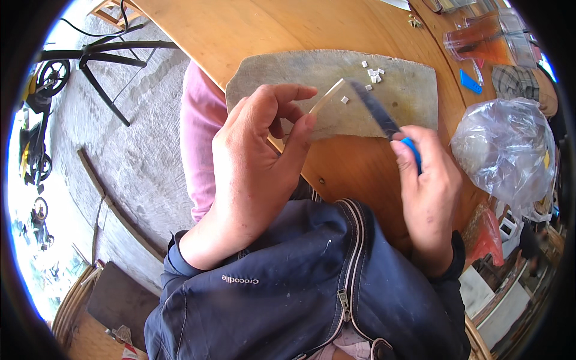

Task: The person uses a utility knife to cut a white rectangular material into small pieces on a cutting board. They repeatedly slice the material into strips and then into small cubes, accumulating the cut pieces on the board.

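Raised over a grey board, my left hand [258, 141] holds a thin pale strip [328, 96] near its lower end, by the thumb and a finger behind it. My left index finger stretches out apart from the strip. In my right hand [429, 180] is a knife [375, 108] with a blue handle, its dark blade blurred and pointing up and left. The blade's far end is close to the strip's upper tip; whether they touch I cannot tell. Several small white square pieces [374, 73] lie on the board [276, 71], one of them [344, 100] beside the strip.
The board lies on a wooden table [252, 24]. To the right are a clear plastic bag [504, 153], a blue plastic piece [470, 81] and a clear container of brown liquid [486, 39]. A person's arm shows at the far right. Black metal legs [108, 54] stand on the concrete floor at left.
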The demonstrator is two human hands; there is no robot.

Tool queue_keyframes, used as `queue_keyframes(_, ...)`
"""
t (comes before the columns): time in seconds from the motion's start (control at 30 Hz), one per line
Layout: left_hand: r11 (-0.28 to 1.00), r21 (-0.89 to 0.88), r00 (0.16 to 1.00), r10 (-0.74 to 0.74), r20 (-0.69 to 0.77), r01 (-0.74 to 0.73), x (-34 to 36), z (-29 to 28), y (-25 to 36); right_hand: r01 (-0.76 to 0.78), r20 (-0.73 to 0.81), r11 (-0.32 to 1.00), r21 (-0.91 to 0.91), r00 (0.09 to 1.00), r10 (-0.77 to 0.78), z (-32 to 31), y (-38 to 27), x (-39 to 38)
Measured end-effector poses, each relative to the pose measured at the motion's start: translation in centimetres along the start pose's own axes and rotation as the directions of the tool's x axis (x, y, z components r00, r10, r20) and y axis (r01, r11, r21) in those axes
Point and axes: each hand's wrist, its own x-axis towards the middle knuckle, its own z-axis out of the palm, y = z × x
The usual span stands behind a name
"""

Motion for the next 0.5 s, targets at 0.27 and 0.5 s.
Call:
queue_keyframes(0.27, 0.986, 0.155, 0.998, 0.065, 0.007, -0.065, 0.8, 0.7, 0.0, -0.033, 0.001, 0.999, -0.026, 0.999, 0.033, -0.3, 1.3, 0.0)
queue_keyframes(0.5, 0.89, 0.392, 0.972, 0.209, 0.103, -0.233, 1.7, 2.6, -0.2, -0.183, 0.055, 0.976, 0.116, 0.983, 0.178, -1.6, 2.4, 0.3)
